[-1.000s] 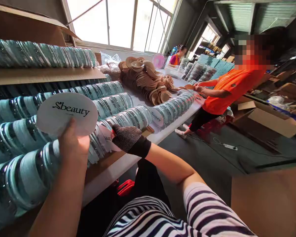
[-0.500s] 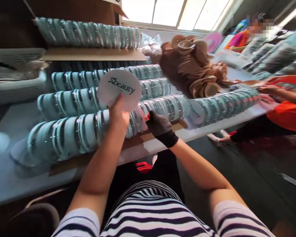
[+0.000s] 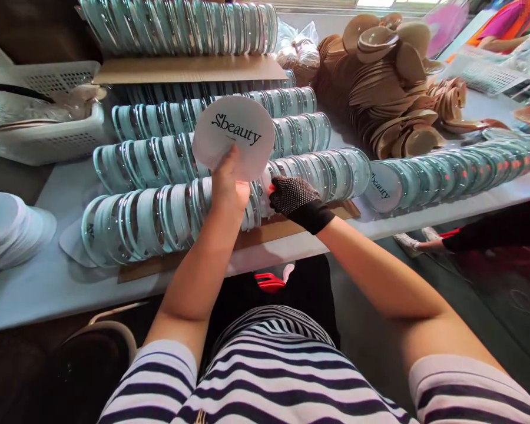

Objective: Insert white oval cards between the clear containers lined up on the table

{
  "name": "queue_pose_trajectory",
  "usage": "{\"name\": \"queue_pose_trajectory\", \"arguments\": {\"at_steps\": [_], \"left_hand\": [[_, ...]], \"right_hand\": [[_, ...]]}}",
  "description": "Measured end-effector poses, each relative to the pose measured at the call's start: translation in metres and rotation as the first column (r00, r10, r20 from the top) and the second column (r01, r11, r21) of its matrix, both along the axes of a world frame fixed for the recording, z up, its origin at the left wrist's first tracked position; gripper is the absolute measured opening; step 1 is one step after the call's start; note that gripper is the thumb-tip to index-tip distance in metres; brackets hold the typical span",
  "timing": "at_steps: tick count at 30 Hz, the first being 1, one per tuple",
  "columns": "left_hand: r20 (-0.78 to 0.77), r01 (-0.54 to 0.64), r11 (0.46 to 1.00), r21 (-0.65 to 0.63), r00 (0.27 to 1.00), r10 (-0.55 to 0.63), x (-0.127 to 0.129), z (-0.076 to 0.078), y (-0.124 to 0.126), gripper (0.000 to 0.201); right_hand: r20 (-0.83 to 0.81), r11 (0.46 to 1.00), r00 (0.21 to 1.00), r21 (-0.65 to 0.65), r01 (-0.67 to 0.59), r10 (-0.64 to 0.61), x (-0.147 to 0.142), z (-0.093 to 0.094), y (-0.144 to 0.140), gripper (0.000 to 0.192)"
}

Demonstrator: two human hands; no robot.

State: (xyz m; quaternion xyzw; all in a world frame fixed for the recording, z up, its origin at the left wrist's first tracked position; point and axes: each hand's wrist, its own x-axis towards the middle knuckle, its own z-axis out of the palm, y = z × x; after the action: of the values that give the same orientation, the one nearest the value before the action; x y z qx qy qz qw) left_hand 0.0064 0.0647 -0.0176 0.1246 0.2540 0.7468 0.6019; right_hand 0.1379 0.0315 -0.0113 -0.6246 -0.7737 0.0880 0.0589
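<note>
While our left hand (image 3: 229, 188) pinches the white disc (image 3: 233, 136), gloved right hand (image 3: 297, 199) fingers part the front row (image 3: 168, 215).
Risk: disc, at 12 o'clock of that row, slips; shoved row topples.

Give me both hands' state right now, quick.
Left hand: closed on white round card.
Right hand, gloved: fingers on front row of teal cases; grip hidden.

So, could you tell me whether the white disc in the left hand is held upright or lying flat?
Upright: the left hand pinches the white disc by its lower edge, printed face toward the camera.
</note>
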Motion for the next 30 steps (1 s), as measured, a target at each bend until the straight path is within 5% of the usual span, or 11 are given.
{"name": "queue_pose_trajectory", "arguments": {"at_steps": [5,8,11,14,17,22,26,28,30], "left_hand": [[-0.086,-0.012,1.000,0.027,0.996,0.014,-0.001,-0.006,0.001,0.040],[-0.114,-0.029,0.998,0.058,0.993,0.036,0.000,-0.011,0.002,0.042],[-0.075,-0.057,0.993,0.105,0.995,0.065,0.002,-0.013,0.002,0.044],[-0.124,-0.089,0.989,0.120,0.987,0.104,0.005,-0.014,0.003,0.039],[-0.183,-0.135,0.986,0.097,0.971,0.151,0.008,-0.012,0.001,0.036],[-0.210,-0.175,0.980,0.098,0.959,0.192,0.013,-0.010,0.001,0.038],[-0.173,-0.233,0.964,0.126,0.952,0.253,0.018,-0.010,0.000,0.046],[-0.163,-0.209,0.964,0.165,0.958,0.236,0.019,-0.008,-0.007,0.048],[-0.188,-0.161,0.972,0.168,0.963,0.192,0.017,-0.006,-0.017,0.049]], "right_hand": [[0.164,0.980,0.972,-0.135,-0.144,0.166,0.006,-0.016,-0.016,0.029],[0.160,0.973,0.973,-0.185,-0.137,0.167,0.016,-0.011,-0.023,0.027],[0.071,0.997,0.997,0.077,-0.029,0.024,0.024,0.005,-0.013,0.035],[-0.039,0.929,0.992,0.358,-0.096,0.118,0.021,0.009,0.011,0.042],[-0.019,0.896,0.958,0.359,-0.261,0.287,0.012,-0.004,0.030,0.041],[-0.077,0.883,0.924,0.332,-0.331,0.376,0.014,-0.024,0.035,0.042],[-0.306,0.910,0.925,0.405,-0.088,0.225,0.022,-0.014,0.044,0.050],[-0.411,0.868,0.900,0.489,0.085,0.144,0.022,0.000,0.046,0.057],[-0.382,0.826,0.912,0.555,0.098,0.149,0.019,0.017,0.038,0.058]]}}
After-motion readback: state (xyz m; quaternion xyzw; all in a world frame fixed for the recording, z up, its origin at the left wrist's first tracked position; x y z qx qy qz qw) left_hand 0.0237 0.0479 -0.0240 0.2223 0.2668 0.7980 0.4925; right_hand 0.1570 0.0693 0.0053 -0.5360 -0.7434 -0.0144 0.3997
